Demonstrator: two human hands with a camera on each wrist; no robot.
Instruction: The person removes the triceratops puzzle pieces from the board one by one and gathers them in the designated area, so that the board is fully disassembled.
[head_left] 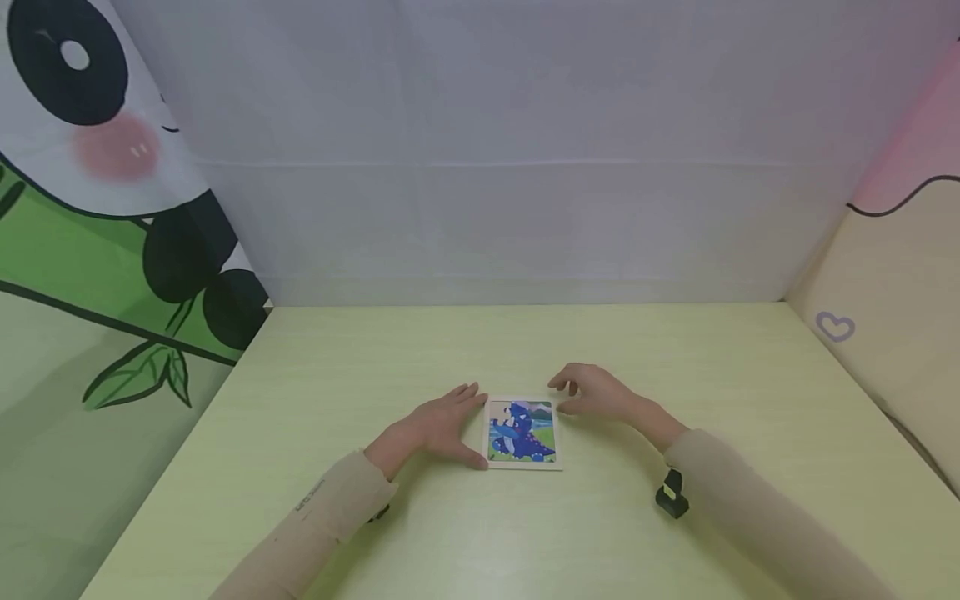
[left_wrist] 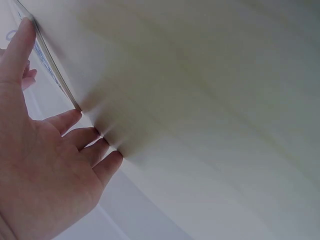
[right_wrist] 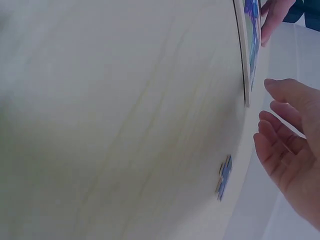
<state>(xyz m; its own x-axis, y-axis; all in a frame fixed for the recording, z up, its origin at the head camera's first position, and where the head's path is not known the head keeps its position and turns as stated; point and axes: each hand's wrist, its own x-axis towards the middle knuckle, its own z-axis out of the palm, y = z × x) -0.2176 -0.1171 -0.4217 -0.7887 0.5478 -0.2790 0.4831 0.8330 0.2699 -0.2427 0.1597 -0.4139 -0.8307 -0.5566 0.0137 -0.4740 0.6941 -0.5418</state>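
Note:
A small square picture puzzle with a pale frame and a blue dinosaur lies flat on the table. Beige shows at its upper left corner. My left hand rests at its left edge, thumb by the near corner and index finger by the far one. In the left wrist view, the left hand's other fingertips touch the table. My right hand hovers off the puzzle's right side, fingers loosely bent, holding nothing. A loose blue puzzle piece lies on the table below the right hand; in the head view that hand hides it.
The pale yellow table ends at a plain whitish back wall. A printed side panel stands at left, a beige and pink one at right. A black wrist device hangs under the right sleeve.

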